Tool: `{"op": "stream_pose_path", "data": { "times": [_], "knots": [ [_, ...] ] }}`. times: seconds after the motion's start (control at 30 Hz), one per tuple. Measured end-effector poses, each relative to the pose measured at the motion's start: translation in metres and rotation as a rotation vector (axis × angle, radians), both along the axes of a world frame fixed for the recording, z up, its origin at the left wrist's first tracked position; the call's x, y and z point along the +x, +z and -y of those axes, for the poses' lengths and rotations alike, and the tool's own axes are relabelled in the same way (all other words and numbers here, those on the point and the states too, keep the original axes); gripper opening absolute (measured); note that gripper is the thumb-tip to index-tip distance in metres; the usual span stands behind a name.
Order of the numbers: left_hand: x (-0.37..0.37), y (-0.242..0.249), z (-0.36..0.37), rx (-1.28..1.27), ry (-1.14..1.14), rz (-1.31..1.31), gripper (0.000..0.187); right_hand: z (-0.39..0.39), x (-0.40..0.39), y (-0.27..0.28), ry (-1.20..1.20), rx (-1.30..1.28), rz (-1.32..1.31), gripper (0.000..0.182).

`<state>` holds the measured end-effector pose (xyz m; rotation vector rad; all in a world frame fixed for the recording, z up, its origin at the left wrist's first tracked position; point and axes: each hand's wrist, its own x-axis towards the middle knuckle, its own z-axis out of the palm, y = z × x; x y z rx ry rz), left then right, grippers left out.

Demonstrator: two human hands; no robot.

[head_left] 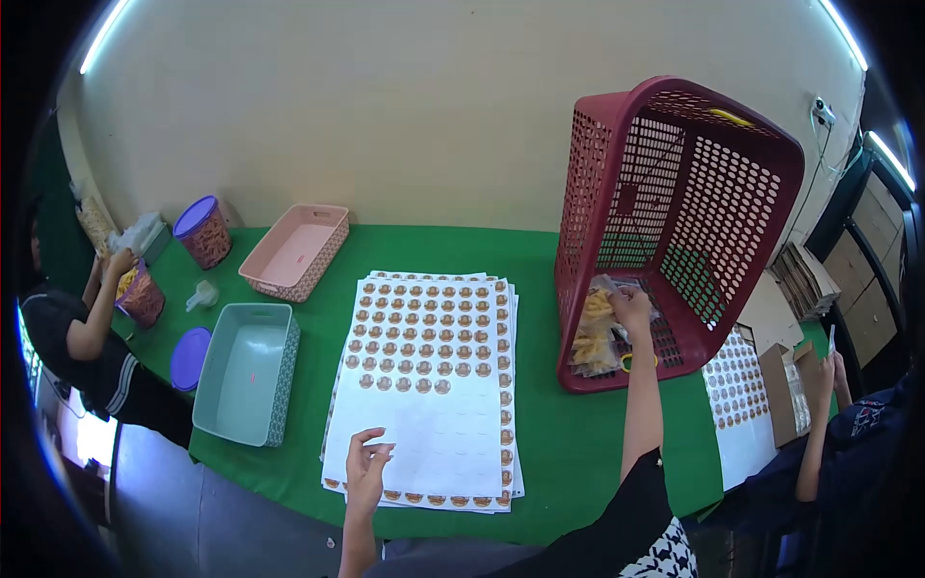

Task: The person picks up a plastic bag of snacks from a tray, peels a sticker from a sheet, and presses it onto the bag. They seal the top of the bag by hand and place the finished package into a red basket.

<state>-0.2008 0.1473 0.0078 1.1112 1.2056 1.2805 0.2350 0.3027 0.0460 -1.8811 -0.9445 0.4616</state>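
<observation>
My right hand [632, 310] reaches into a maroon plastic basket [568, 241] lying on its side, its fingers closed on a clear packet of yellow snacks [599, 306]. More such packets [594, 353] lie beside and below it in the basket. My left hand [366, 469] is raised over the lower left of a sticker sheet [414, 433], fingers loosely bent and apart; I see nothing clearly held in it. Round brown stickers [414, 332] fill the upper rows of that sheet, while the lower part is bare backing. More sheets are stacked beneath.
A teal basket [246, 376], a pink basket [296, 249], a purple lid [191, 358] and a purple-lidded jar [202, 234] stand on the left of the green-covered table [405, 249]. One co-worker [77, 332] is at far left, another [819, 438] at right beside a cardboard box [785, 395].
</observation>
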Motion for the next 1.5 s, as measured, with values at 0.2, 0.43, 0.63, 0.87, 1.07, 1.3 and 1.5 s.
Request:
{"op": "stream_pose_path", "data": {
  "times": [0.2, 0.43, 0.63, 0.87, 1.07, 1.3, 1.5],
  "knots": [
    [-0.001, -0.005, 0.004, -0.026, -0.045, -0.026, 0.03, -0.003, 0.025, -0.031, 0.039, -0.006, 0.368, 0.033],
    [0.003, -0.032, -0.004, -0.109, -0.14, -0.133, 0.03, 0.065, -0.065, -0.006, -0.165, 0.656, 0.293, 0.026],
    [0.024, -0.087, 0.001, 0.155, -0.303, -0.67, 0.045, 0.101, -0.218, -0.107, 0.41, 0.342, 0.222, 0.032],
    [0.043, -0.107, 0.017, 0.027, -0.524, -1.036, 0.07, 0.083, -0.275, -0.167, 0.604, 0.112, 0.657, 0.039],
    [0.049, -0.103, 0.017, -0.009, -0.528, -1.09, 0.07, 0.084, -0.276, -0.173, 0.6, 0.102, 0.64, 0.04],
    [0.049, -0.106, 0.018, 0.003, -0.521, -1.121, 0.07, 0.083, -0.284, -0.172, 0.571, 0.012, 0.75, 0.043],
    [0.05, -0.108, 0.019, 0.019, -0.512, -1.132, 0.07, 0.084, -0.281, -0.172, 0.621, 0.029, 0.749, 0.045]
  ]
}}
